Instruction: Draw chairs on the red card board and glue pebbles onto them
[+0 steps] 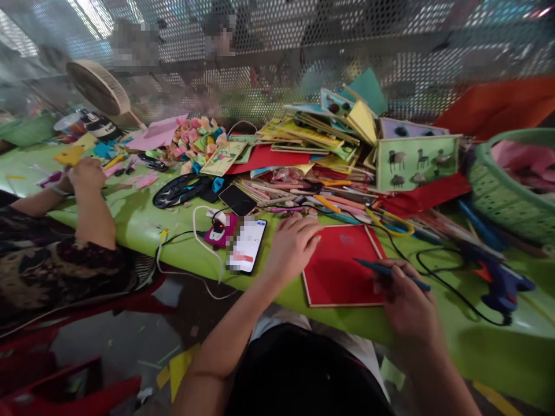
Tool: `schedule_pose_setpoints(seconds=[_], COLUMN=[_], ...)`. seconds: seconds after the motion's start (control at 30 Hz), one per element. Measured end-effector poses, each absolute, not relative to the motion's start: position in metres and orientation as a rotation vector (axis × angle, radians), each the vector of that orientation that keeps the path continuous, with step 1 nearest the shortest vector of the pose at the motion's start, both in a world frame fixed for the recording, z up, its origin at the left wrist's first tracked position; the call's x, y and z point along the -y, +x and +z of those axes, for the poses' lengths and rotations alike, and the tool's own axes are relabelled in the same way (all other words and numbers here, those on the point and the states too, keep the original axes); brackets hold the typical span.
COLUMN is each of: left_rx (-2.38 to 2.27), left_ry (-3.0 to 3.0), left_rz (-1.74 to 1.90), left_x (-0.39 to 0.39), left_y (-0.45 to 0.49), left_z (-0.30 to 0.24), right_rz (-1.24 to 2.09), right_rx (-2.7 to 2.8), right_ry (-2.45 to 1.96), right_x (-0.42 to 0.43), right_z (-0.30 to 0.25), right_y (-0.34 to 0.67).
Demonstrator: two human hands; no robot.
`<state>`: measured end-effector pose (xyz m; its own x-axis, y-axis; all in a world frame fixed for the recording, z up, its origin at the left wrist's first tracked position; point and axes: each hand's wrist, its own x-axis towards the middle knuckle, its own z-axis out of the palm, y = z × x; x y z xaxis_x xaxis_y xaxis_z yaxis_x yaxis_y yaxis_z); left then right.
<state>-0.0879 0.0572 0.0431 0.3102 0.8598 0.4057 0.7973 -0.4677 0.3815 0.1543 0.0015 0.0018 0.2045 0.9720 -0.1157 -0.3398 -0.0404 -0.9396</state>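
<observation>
At the near edge of a green table (459,346), a person's right hand (405,300) grasps a dark teal pen (392,273) between bent fingers, the tip over a red board (333,271) edged with pale strips. The left hand (292,242), fingers extended and clasping nothing visible, lies at the board's upper left. A lit phone (248,245) rests just beside that forearm; a blue glue gun (505,289) lies to the right.

Beyond the board spread loose pencils and sticks (277,196). At right stands a light-green basket (494,179), its perforated wall enclosing crumpled pink material (526,159); anything deeper is hidden. Stacked cards (312,136) rise behind the pencils. At left, a co-worker's hands (89,173) hold a yellow piece (69,156).

Farther back, near a fan (97,86), sit a pale tub (67,123) and another green basket (26,133), their contents too blurred to identify, before a perforated screen (277,69).
</observation>
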Motion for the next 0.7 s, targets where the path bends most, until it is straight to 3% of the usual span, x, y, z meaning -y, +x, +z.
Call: schedule_pose_setpoints(seconds=[0.3, 0.53, 0.7], left_rx=[-1.22, -1.057, -1.098], left_ry=[2.574, 2.546, 2.491], left_rz=[0.429, 0.877, 0.967], left_x=[0.046, 0.06, 0.057], left_y=[-0.095, -0.089, -0.088], left_z=[0.002, -0.028, -0.029], right_rz=[1.21, 1.184, 1.184], right_rx=[0.697, 0.685, 0.659], right_ry=[-1.088, -1.127, -1.18], right_x=[-0.004, -0.005, -0.005], right_z=[0.002, 0.007, 0.009], right_y=[0.158, 0.154, 0.153])
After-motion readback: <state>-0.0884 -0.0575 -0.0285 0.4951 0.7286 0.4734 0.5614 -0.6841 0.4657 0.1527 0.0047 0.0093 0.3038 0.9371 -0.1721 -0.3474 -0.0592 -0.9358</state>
